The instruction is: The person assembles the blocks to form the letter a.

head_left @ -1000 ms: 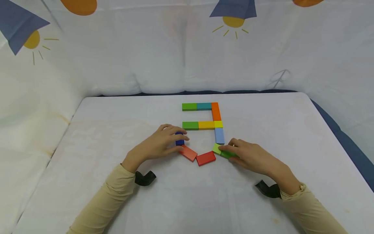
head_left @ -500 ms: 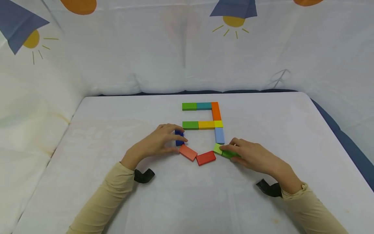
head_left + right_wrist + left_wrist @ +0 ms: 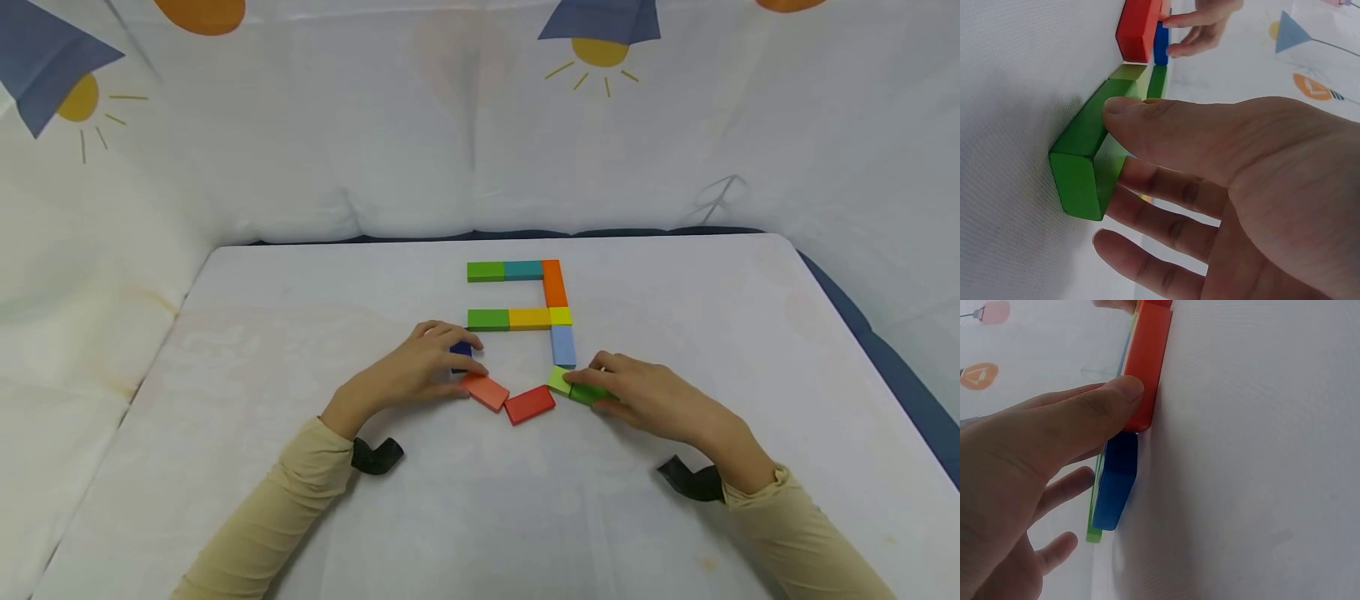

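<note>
My left hand point(image 3: 412, 367) pinches the left end of a coral-red block point(image 3: 491, 394), its thumb on the near side in the left wrist view. Partly hidden beneath those fingers, a dark blue block point(image 3: 1115, 487) lies right beside the coral one. On the right, my right hand point(image 3: 645, 398) holds a green block point(image 3: 1075, 162) between thumb and fingers, flat on the table. That block's end meets a small lime block point(image 3: 558, 380). Between the hands lies a red block point(image 3: 530, 405), one corner at the coral block and the other end near the lime one.
Behind the hands, several blocks form two rows: green point(image 3: 486, 272) and teal point(image 3: 522, 270) at the back, green point(image 3: 488, 320) and yellow-orange point(image 3: 529, 318) in front. Orange point(image 3: 554, 283), yellow point(image 3: 560, 316) and light blue point(image 3: 563, 345) blocks run down the right. White cloth covers the table point(image 3: 480, 517).
My left hand drew slightly left off the coral block, then came back right and took hold of its end; the coral block shifted slightly right. The right hand has nudged the green block slightly right.
</note>
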Motion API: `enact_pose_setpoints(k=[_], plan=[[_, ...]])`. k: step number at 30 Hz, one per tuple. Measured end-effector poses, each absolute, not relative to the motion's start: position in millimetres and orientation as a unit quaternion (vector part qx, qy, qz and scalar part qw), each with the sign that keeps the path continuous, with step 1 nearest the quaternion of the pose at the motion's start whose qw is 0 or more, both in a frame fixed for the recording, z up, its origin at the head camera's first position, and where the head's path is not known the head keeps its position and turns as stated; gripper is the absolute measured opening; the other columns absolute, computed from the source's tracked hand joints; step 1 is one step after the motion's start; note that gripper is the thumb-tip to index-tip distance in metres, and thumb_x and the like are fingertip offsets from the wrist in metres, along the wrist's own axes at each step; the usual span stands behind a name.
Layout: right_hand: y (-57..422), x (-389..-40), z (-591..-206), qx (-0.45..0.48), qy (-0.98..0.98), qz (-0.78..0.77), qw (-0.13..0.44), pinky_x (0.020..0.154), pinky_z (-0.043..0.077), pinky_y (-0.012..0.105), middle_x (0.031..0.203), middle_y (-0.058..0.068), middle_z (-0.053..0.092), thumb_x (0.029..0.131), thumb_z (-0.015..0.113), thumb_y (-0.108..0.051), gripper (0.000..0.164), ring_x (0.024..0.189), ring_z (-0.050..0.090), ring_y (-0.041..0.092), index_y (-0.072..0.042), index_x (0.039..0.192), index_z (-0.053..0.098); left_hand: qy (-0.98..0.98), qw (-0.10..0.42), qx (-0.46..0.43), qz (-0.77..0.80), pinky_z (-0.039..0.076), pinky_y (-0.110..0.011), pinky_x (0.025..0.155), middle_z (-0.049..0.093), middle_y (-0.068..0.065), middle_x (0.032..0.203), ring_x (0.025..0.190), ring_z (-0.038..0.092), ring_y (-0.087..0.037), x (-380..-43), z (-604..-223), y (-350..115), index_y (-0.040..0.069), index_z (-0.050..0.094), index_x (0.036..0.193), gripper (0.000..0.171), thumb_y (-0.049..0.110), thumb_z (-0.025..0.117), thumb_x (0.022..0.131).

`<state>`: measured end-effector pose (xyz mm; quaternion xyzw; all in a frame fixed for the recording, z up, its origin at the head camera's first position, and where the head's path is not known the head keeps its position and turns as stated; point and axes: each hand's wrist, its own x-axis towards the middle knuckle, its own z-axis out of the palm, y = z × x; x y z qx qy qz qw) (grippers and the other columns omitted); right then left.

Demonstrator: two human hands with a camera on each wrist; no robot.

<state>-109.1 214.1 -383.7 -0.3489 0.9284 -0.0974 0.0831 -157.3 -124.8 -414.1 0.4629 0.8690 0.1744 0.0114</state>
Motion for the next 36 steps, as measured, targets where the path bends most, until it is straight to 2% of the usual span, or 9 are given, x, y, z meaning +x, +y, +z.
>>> enact_pose_setpoints(k=[8,16,24,36], plan=[[214,-110,-385,-0.35,0.929,-0.089,0.078,0.071,0.052,0.025,0.106,-0.003,0.059,0.082,0.073,-0.017,0.047,0.084,0.054,0.007,-0.025,0.126,0.06,0.859,-0.027,0.478,0.179,0.025,-0.053,0.109,0.057,0.001,0.123,0.12,0.046,-0.018,-147,-409,-113,0.026,0.065,0.115,0.038,0.037,0.074,0.08],[214,-111,-385,-0.347,0.93,-0.091,0.085,0.072,0.053,0.026,0.106,-0.002,0.059,0.083,0.073,-0.018,0.047,0.084,0.054,0.008,-0.025,0.127,0.059,0.876,-0.042,0.462,0.136,0.018,-0.061,0.11,0.059,0.006,0.118,0.115,0.049,-0.014,-122,-418,-75,0.023,0.063,0.119,0.05,0.056,0.065,0.081],[214,-110,-385,-0.348,0.929,-0.09,0.086,0.072,0.052,0.026,0.106,-0.002,0.059,0.083,0.073,-0.018,0.047,0.084,0.054,0.008,-0.025,0.127,0.059,0.892,-0.05,0.425,0.149,0.011,-0.059,0.113,0.06,0.006,0.112,0.112,0.05,-0.013,-116,-426,-68,0.023,0.068,0.11,0.04,0.051,0.069,0.08],[213,-110,-385,-0.348,0.93,-0.086,0.085,0.071,0.052,0.026,0.106,-0.002,0.059,0.082,0.073,-0.019,0.047,0.083,0.054,0.008,-0.025,0.127,0.059,0.891,-0.046,0.425,0.152,0.01,-0.059,0.113,0.06,0.006,0.111,0.111,0.05,-0.013,-116,-425,-67,0.023,0.069,0.107,0.038,0.05,0.068,0.081]])
